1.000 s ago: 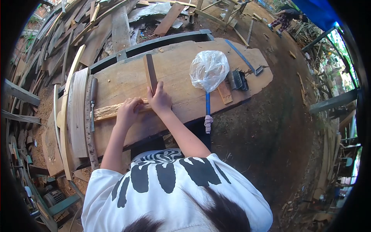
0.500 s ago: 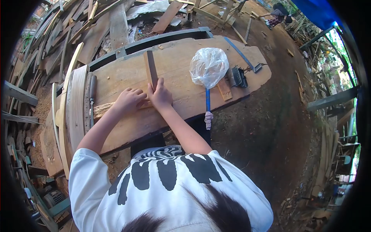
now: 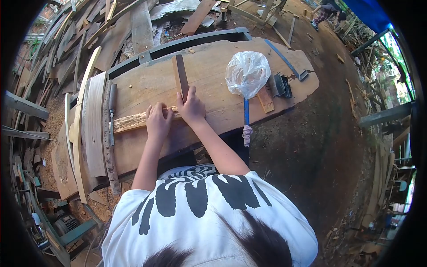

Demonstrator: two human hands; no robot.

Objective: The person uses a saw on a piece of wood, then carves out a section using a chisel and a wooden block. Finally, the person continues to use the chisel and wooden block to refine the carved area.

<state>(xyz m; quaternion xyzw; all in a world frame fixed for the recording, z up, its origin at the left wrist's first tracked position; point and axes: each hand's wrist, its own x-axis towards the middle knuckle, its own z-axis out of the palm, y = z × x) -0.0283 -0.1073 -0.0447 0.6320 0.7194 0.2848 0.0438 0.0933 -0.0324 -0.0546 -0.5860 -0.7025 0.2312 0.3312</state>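
A dark brown wooden block (image 3: 179,73) stands out from my right hand (image 3: 192,107), whose fingers are wrapped round its near end. Beneath my hands lies a pale wooden strip (image 3: 131,122) with a rough, chipped top face. My left hand (image 3: 159,121) is closed over this strip, fingers curled across it close beside my right hand. The strip's right end is hidden by my right hand. Left of the strip, a chisel (image 3: 112,104) with a wooden handle lies lengthwise on the worn wooden tabletop (image 3: 147,84).
A mallet-like tool with a plastic-bag-wrapped head (image 3: 247,73) and blue handle (image 3: 246,112) lies right, beside a small board (image 3: 266,99) and a black object (image 3: 282,85). A blue-handled tool (image 3: 284,60) rests behind. Boards (image 3: 95,127) line the left; a person (image 3: 327,12) bends far off.
My left hand has shifted right along the strip, towards my right hand, uncovering more of its chipped face. My right hand keeps hold of the brown block. The view has shifted slightly.
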